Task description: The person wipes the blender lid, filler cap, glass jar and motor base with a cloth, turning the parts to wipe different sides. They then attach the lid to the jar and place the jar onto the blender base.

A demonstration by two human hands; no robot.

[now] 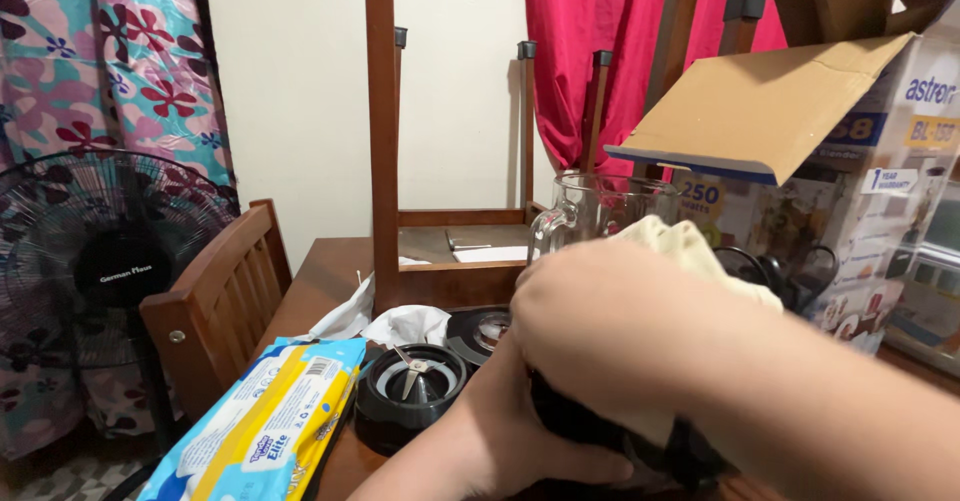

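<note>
My right hand presses a cream cloth onto a black appliance part close to the camera. My left hand grips that black part from below and from the left. Most of the part is hidden by both hands. A clear glass jug with a handle stands just behind my right hand. Left of my hands sits a black blade base with metal blades pointing up, and a round black lid lies behind it.
A blue and yellow wipes pack lies at the table's left front. An upturned wooden stool stands on the table behind. An open cardboard box fills the right side. A wooden chair and a black fan are to the left.
</note>
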